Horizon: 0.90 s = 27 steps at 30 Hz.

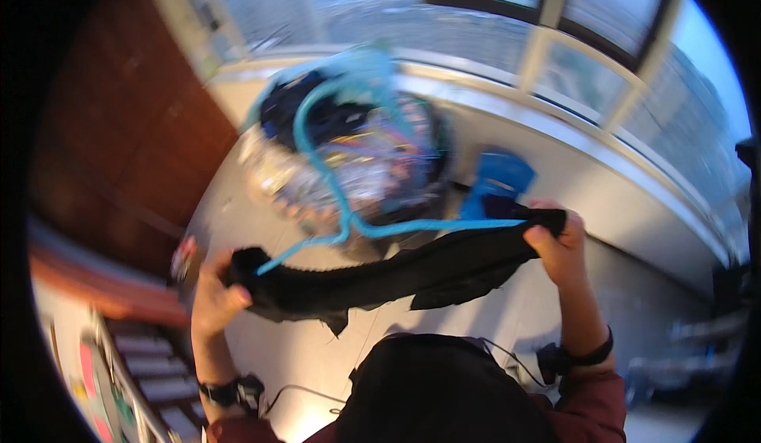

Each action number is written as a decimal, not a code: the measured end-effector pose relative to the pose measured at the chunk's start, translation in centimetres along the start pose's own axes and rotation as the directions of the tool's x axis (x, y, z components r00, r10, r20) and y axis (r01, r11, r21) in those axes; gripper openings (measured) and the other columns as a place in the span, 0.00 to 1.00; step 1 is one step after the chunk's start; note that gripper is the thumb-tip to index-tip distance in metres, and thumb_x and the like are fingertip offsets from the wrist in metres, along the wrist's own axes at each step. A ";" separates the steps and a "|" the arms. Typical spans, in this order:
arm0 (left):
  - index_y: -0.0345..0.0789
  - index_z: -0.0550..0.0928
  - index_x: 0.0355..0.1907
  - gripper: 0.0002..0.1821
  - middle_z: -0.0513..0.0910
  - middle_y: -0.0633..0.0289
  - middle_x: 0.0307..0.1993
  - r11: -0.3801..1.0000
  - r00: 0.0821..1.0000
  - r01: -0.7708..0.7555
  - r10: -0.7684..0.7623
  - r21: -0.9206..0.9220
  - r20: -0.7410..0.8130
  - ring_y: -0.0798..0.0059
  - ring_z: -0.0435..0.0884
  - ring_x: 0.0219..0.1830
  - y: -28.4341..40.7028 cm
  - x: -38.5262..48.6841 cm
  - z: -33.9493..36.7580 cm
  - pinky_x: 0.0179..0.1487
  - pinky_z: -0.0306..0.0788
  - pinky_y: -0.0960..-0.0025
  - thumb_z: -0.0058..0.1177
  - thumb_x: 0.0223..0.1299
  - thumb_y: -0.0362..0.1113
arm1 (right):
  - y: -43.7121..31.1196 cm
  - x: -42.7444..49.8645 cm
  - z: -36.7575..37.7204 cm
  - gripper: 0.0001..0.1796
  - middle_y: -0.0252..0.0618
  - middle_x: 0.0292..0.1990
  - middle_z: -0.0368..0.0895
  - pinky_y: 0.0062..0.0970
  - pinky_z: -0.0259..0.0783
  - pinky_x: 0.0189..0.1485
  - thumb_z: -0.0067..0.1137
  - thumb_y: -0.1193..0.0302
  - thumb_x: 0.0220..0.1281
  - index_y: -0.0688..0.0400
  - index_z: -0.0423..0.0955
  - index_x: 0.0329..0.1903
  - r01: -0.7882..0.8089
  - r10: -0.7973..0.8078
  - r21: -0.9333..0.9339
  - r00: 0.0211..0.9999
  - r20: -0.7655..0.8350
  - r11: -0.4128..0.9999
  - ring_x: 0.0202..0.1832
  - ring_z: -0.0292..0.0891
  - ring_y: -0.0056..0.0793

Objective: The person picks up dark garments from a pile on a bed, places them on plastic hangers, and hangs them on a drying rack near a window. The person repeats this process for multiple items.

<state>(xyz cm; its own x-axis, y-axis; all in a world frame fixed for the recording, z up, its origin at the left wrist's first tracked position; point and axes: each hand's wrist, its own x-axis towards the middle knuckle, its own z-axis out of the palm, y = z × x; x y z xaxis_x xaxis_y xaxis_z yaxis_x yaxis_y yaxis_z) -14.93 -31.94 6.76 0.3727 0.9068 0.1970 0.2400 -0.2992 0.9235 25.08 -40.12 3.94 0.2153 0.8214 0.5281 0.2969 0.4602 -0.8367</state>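
A black garment (pixel 410 264), perhaps trousers or shorts, is stretched sideways between my two hands. My left hand (pixel 220 294) grips its bunched left end, and my right hand (pixel 559 241) grips the other end. A light blue clothes hanger (pixel 339 193) lies along the garment's upper edge, with its arms reaching into the cloth at both ends. The hanger's large hook points away from me. Fingers of both hands are partly hidden behind the cloth.
Beyond the hanger, a blurred heap of bags and dark cloth (pixel 309 110) stands by the windows. A blue plastic container (pixel 499 175) is beside the low wall. Reddish-brown wooden panels (pixel 131 146) rise at left, and a metal rack (pixel 148 366) stands at lower left.
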 end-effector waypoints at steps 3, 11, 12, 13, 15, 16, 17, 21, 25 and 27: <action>0.32 0.76 0.28 0.25 0.73 0.74 0.27 0.987 0.975 0.153 -0.143 -0.051 0.169 0.87 0.67 0.31 0.2 1.2 7.2 0.35 0.63 0.80 0.65 0.43 0.53 | 0.3 -5.3 -7.8 0.09 0.32 0.20 0.68 0.20 0.62 0.27 0.64 0.72 0.48 0.60 0.72 0.29 -0.132 0.125 -0.203 0.991 -0.048 0.970 0.24 0.64 0.18; 0.31 0.76 0.23 0.18 0.72 0.74 0.22 0.963 0.830 -0.070 0.202 -0.262 0.520 0.87 0.66 0.25 5.9 5.8 31.6 0.30 0.61 0.80 0.66 0.43 0.43 | -0.4 -18.6 -28.9 0.15 0.34 0.30 0.75 0.21 0.67 0.38 0.66 0.72 0.47 0.62 0.71 0.37 -0.324 0.127 -0.206 0.765 -0.631 0.923 0.33 0.70 0.20; 0.31 0.77 0.23 0.16 0.72 0.75 0.22 0.974 0.825 -0.018 0.143 -0.228 0.547 0.88 0.66 0.24 6.9 5.8 34.8 0.30 0.61 0.81 0.65 0.43 0.41 | -0.6 -19.7 -30.8 0.16 0.35 0.31 0.75 0.21 0.67 0.38 0.66 0.72 0.47 0.62 0.71 0.37 -0.380 0.138 -0.204 0.702 -0.699 0.902 0.34 0.71 0.21; 0.31 0.77 0.24 0.14 0.72 0.75 0.22 0.967 0.824 0.011 0.136 -0.255 0.551 0.88 0.66 0.24 7.8 5.7 38.1 0.30 0.60 0.81 0.65 0.44 0.39 | -0.9 -20.7 -32.5 0.16 0.36 0.31 0.75 0.22 0.67 0.39 0.66 0.72 0.47 0.62 0.71 0.38 -0.446 -0.102 -0.462 0.626 -0.773 0.766 0.34 0.71 0.22; 0.30 0.79 0.28 0.08 0.73 0.75 0.22 0.950 0.796 0.113 0.089 -0.292 0.599 0.89 0.66 0.24 9.6 4.9 44.6 0.30 0.60 0.84 0.60 0.46 0.31 | -1.3 -22.4 -35.0 0.17 0.38 0.33 0.76 0.24 0.68 0.40 0.65 0.71 0.48 0.63 0.71 0.39 -0.660 -0.468 -0.687 0.524 -0.711 0.305 0.35 0.72 0.25; 0.30 0.79 0.29 0.07 0.73 0.75 0.22 0.950 0.789 0.124 0.081 -0.288 0.609 0.89 0.66 0.24 10.4 4.4 47.8 0.30 0.60 0.84 0.59 0.47 0.30 | -1.5 -23.1 -35.9 0.17 0.33 0.37 0.77 0.23 0.68 0.44 0.59 0.70 0.54 0.61 0.70 0.46 -0.690 -0.424 -0.635 0.488 -0.763 0.347 0.39 0.72 0.22; 0.30 0.80 0.30 0.06 0.73 0.75 0.23 0.952 0.800 0.133 0.060 -0.275 0.597 0.89 0.67 0.25 11.0 3.9 50.9 0.30 0.61 0.84 0.59 0.48 0.28 | -1.5 -23.6 -36.5 0.17 0.33 0.39 0.77 0.22 0.67 0.45 0.57 0.70 0.56 0.61 0.69 0.48 -0.628 -0.247 -0.562 0.520 -0.818 0.538 0.41 0.71 0.22; 0.29 0.80 0.33 0.07 0.77 0.72 0.26 0.943 0.774 0.081 0.144 -0.322 0.616 0.87 0.70 0.27 12.9 2.5 62.6 0.32 0.66 0.81 0.58 0.50 0.28 | -0.2 -22.7 -39.2 0.17 0.35 0.45 0.75 0.20 0.67 0.45 0.47 0.69 0.64 0.61 0.67 0.54 -0.414 0.369 0.116 0.611 -0.700 0.903 0.46 0.69 0.19; 0.30 0.79 0.34 0.09 0.79 0.68 0.26 0.930 0.665 0.072 0.224 -0.360 0.712 0.84 0.72 0.27 13.8 1.2 73.0 0.33 0.68 0.77 0.59 0.51 0.32 | 2.9 -19.5 -44.3 0.21 0.36 0.44 0.75 0.20 0.64 0.46 0.47 0.68 0.64 0.62 0.62 0.57 -0.328 0.351 0.201 0.504 -0.789 0.923 0.44 0.70 0.20; 0.30 0.77 0.33 0.11 0.79 0.63 0.25 0.914 0.575 0.003 0.330 -0.405 0.749 0.81 0.74 0.28 14.5 0.5 77.4 0.34 0.69 0.74 0.60 0.51 0.35 | 4.4 -18.7 -47.4 0.21 0.37 0.41 0.75 0.20 0.64 0.46 0.49 0.69 0.62 0.64 0.62 0.55 -0.268 0.373 0.284 0.390 -0.842 0.921 0.42 0.70 0.20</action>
<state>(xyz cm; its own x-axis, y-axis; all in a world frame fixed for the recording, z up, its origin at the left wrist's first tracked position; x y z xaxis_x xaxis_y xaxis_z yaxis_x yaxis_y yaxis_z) 58.07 -58.82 -5.27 0.9647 0.2001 0.1711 -0.1422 -0.1510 0.9783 66.48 -69.44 -2.73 0.9780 0.2080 0.0158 -0.0483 0.2995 -0.9529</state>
